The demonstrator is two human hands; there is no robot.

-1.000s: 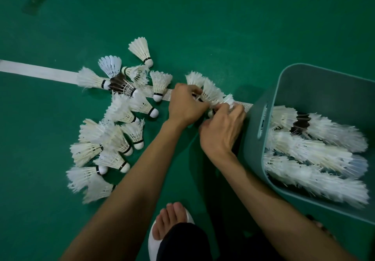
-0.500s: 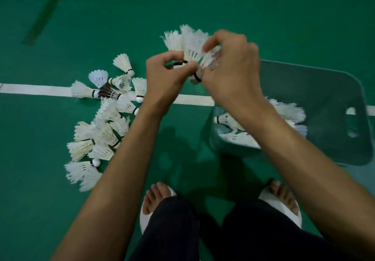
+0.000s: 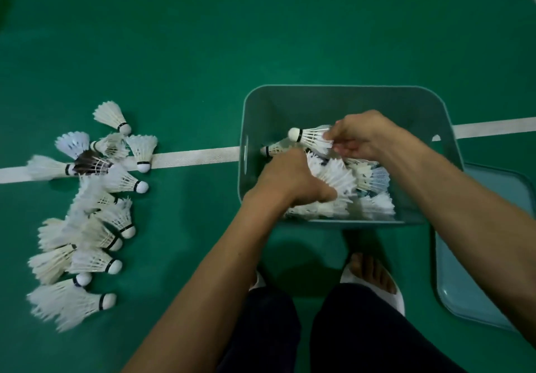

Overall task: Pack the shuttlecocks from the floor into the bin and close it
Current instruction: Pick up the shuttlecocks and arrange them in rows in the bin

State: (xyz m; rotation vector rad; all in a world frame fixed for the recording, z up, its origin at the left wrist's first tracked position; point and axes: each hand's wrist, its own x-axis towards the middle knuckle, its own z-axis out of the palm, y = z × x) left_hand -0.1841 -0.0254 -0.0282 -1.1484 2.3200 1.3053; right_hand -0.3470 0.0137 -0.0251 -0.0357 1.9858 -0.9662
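Head view, looking down. We see the bin [image 3: 345,91] standing open on the green floor [image 3: 185,62], across a white line [image 3: 197,156]. Its near wall hides the lowest layer of contents, so we cannot count what lies inside.

Right hand [image 3: 362,137]: over the bin, fingers curled and pinching the feather skirt of a single shuttlecock [image 3: 311,138], cork pointing left. The fingertips are buried in the feathers.

Left hand [image 3: 293,181]: inside the bin, curled round a nested bunch [image 3: 338,181] of white shuttlecocks. Only the back of the hand and the thumb show; the other fingers are hidden beneath it. How many are in the bunch we cannot tell, since the feathers blur together.

Loose shuttlecocks [image 3: 87,221] lie in a heap on the floor, well apart from the bin to its left. Several overlap and are smeared by motion blur; one has dark feathers.

The lid [image 3: 475,256] lies flat just right of the bin, partly covered by the right forearm.

Pale slippers [image 3: 374,282] show below; the left one is mostly hidden.
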